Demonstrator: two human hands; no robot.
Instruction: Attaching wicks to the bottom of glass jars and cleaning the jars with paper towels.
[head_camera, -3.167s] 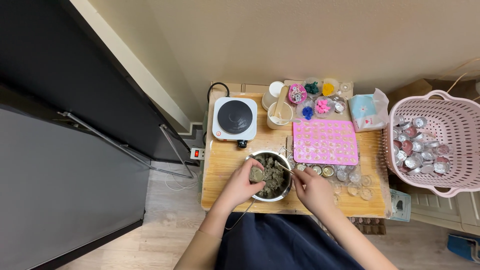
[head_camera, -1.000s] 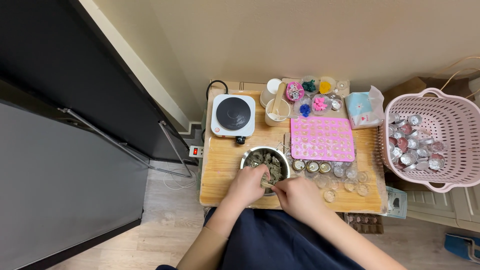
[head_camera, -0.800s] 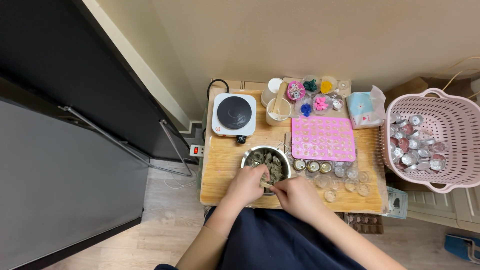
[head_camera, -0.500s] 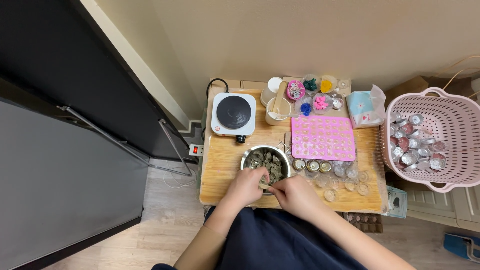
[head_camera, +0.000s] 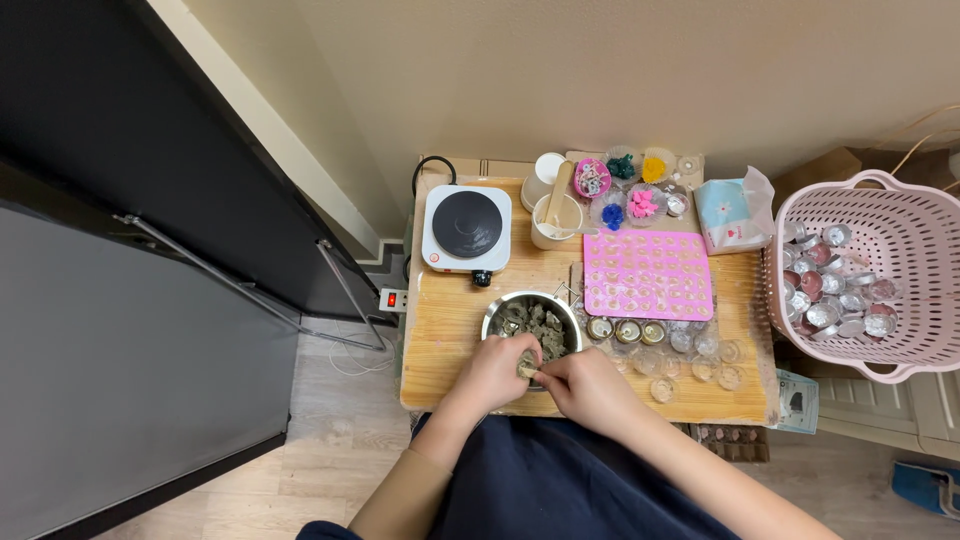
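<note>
A metal bowl (head_camera: 503, 310) of grey-brown lumps stands near the front edge of a small wooden table (head_camera: 450, 320). My left hand (head_camera: 495, 370) and my right hand (head_camera: 585, 385) meet just in front of the bowl. Both pinch one small pale lump (head_camera: 527, 368) between their fingertips, over the bowl's near rim. A row of small clear cups (head_camera: 690, 355) lies to the right of the bowl.
A white single hot plate (head_camera: 467, 227) sits at the back left. A pink silicone mould (head_camera: 648, 273) lies behind the cups, with white cups and small dishes of coloured bits beyond. A tissue pack (head_camera: 728, 212) and a pink basket (head_camera: 895, 350) of foil cups are at the right.
Both hands were in the bowl, then drew back toward me to its near rim, holding a small lump. They have barely moved over the last second.
</note>
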